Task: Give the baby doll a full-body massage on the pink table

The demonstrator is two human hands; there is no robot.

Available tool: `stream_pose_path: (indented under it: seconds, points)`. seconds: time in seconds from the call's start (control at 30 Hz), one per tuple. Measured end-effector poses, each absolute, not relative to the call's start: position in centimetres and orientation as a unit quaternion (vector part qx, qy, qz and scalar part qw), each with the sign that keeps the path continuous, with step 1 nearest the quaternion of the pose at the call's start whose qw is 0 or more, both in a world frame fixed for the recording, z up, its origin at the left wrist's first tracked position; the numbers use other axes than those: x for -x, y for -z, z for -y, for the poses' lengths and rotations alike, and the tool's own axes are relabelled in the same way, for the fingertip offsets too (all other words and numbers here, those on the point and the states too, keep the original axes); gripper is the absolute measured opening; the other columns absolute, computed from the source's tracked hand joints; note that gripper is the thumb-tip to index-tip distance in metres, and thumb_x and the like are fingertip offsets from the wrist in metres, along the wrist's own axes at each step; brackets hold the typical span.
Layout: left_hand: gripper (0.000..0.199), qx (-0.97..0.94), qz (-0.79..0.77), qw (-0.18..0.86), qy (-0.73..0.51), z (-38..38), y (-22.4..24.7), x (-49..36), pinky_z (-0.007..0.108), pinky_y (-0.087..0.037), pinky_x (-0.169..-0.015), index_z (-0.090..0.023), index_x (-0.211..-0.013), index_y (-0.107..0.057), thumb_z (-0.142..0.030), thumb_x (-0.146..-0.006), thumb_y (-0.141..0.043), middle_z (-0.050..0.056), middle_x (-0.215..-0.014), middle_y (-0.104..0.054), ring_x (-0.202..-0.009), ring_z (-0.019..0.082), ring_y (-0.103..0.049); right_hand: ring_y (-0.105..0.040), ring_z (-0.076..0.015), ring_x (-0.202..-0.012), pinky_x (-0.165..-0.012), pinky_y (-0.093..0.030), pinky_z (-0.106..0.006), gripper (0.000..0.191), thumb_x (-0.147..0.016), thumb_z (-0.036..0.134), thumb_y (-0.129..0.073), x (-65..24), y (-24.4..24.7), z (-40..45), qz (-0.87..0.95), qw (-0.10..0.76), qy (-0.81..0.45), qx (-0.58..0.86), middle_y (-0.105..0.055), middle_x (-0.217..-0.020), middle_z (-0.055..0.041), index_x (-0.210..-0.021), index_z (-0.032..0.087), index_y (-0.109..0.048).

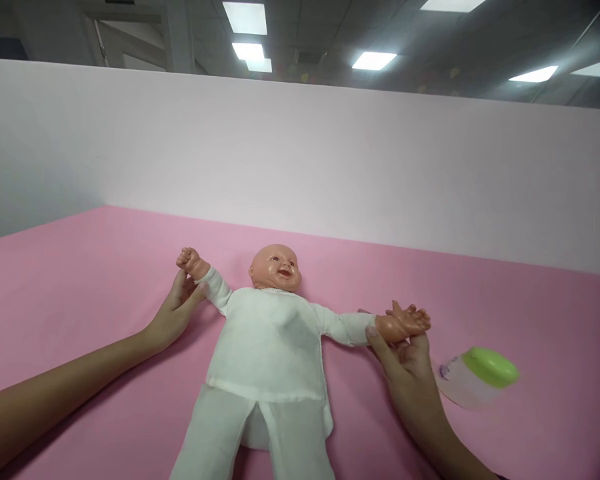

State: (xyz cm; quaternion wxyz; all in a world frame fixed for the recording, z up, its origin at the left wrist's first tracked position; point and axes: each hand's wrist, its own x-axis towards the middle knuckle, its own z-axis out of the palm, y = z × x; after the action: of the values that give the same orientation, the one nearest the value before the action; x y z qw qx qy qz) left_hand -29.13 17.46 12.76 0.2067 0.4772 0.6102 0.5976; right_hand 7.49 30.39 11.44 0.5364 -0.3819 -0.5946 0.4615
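Note:
A baby doll (273, 343) with a hard plastic head and a white cloth body lies on its back on the pink surface. Its arms are spread to both sides. My left hand (176, 310) grips the doll's arm at the wrist on the left, thumb on top and fingers beneath. On the right, my right hand (407, 370) holds the other forearm, with the thumb against the white sleeve and the fingers under the doll's plastic hand. The lower ends of the doll's legs run out of view at the bottom.
Beside my right hand sits a translucent container (463, 383) with a green lid (490, 367). A pink covering (105, 267) spreads over the table, and a white panel (300, 160) rises along its far side. Behind it are a door and ceiling lights.

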Motion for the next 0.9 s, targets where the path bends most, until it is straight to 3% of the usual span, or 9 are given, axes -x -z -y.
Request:
stream_pose_path:
  seconds: [0.1, 0.23, 0.37, 0.5, 0.6, 0.7, 0.83, 0.9]
  points:
    - [0.057, -0.555, -0.57, 0.165, -0.583, -17.2, -12.0, 29.1, 0.046, -0.051, -0.112, -0.031, -0.153, -0.031, -0.044, -0.101, -0.052, 0.013, -0.154, -0.047, -0.142, 0.028, -0.05, -0.055, -0.0302, -0.139, -0.111, -0.052, -0.05, 0.076, -0.085, 0.043, -0.08, -7.2, -11.1, -29.5, 0.631, 0.549, -0.435, 0.335, -0.051, -0.153, -0.0139, -0.147, 0.029, -0.038]
    - [0.049, -0.679, -0.534, 0.079, -0.497, -16.5, -11.1, 29.2, 0.048, -0.048, -0.115, -0.032, -0.149, -0.042, -0.03, -0.102, -0.054, 0.013, -0.151, -0.053, -0.139, 0.027, -0.053, -0.061, -0.0279, -0.133, -0.109, -0.054, -0.048, 0.051, -0.094, 0.031, -0.069, -7.4, -10.6, -28.6, 0.779, 0.487, -0.274, 0.285, -0.061, -0.145, -0.0093, -0.143, 0.032, -0.052]
    - [0.045, -0.784, -0.469, -0.018, -0.405, -16.2, -11.4, 28.8, 0.047, -0.05, -0.113, -0.031, -0.143, -0.054, -0.021, -0.1, -0.056, 0.014, -0.149, -0.054, -0.14, 0.028, -0.053, -0.05, -0.0251, -0.143, -0.112, -0.053, -0.045, 0.063, -0.098, 0.013, -0.054, -7.7, -10.8, -28.5, 0.885, 0.425, -0.12, 0.151, -0.05, -0.157, -0.003, -0.155, 0.04, -0.043]
    - [0.044, -0.799, -0.464, -0.046, -0.379, -16.3, -11.8, 28.6, 0.046, -0.052, -0.112, -0.033, -0.141, -0.056, -0.017, -0.1, -0.054, 0.014, -0.146, -0.055, -0.14, 0.028, -0.053, -0.041, -0.0292, -0.149, -0.113, -0.05, -0.052, 0.07, -0.095, 0.007, -0.051, -7.5, -10.9, -28.6, 0.916, 0.39, -0.03, 0.084, -0.046, -0.159, -0.0044, -0.157, 0.037, -0.041]
    - [0.054, -0.797, -0.45, -0.04, -0.401, -16.2, -11.7, 28.6, 0.048, -0.049, -0.114, -0.035, -0.147, -0.047, -0.016, -0.097, -0.057, 0.014, -0.149, -0.052, -0.141, 0.028, -0.051, -0.047, -0.0292, -0.145, -0.112, -0.052, -0.051, 0.064, -0.095, 0.012, -0.054, -7.2, -10.7, -28.3, 0.906, 0.4, -0.071, 0.119, -0.053, -0.154, -0.007, -0.155, 0.034, -0.044]
    - [0.057, -0.758, -0.465, 0.013, -0.457, -16.1, -11.5, 28.5, 0.048, -0.049, -0.113, -0.035, -0.149, -0.039, -0.017, -0.097, -0.057, 0.013, -0.149, -0.051, -0.14, 0.028, -0.051, -0.061, -0.0289, -0.133, -0.107, -0.056, -0.048, 0.056, -0.093, 0.025, -0.066, -7.0, -10.9, -28.1, 0.825, 0.465, -0.202, 0.25, -0.062, -0.143, -0.0132, -0.146, 0.027, -0.048]
    - [0.04, -0.596, -0.527, 0.11, -0.595, -16.7, -11.8, 29.3, 0.048, -0.053, -0.104, -0.029, -0.134, -0.042, -0.029, -0.097, -0.058, 0.011, -0.139, -0.056, -0.128, 0.029, -0.057, -0.062, -0.03, -0.13, -0.107, -0.054, -0.053, 0.069, -0.08, 0.038, -0.081, -7.0, -11.8, -29.3, 0.61, 0.586, -0.387, 0.368, -0.066, -0.132, -0.0155, -0.133, 0.024, -0.04]
    - [0.047, -0.462, -0.558, 0.156, -0.671, -17.4, -12.1, 30.4, 0.05, -0.05, -0.107, -0.029, -0.13, -0.039, -0.03, -0.092, -0.066, 0.009, -0.134, -0.057, -0.127, 0.029, -0.057, -0.059, -0.029, -0.133, -0.112, -0.051, -0.053, 0.078, -0.074, 0.043, -0.085, -7.3, -12.2, -30.4, 0.521, 0.602, -0.428, 0.427, -0.063, -0.137, -0.0142, -0.132, 0.025, -0.037]
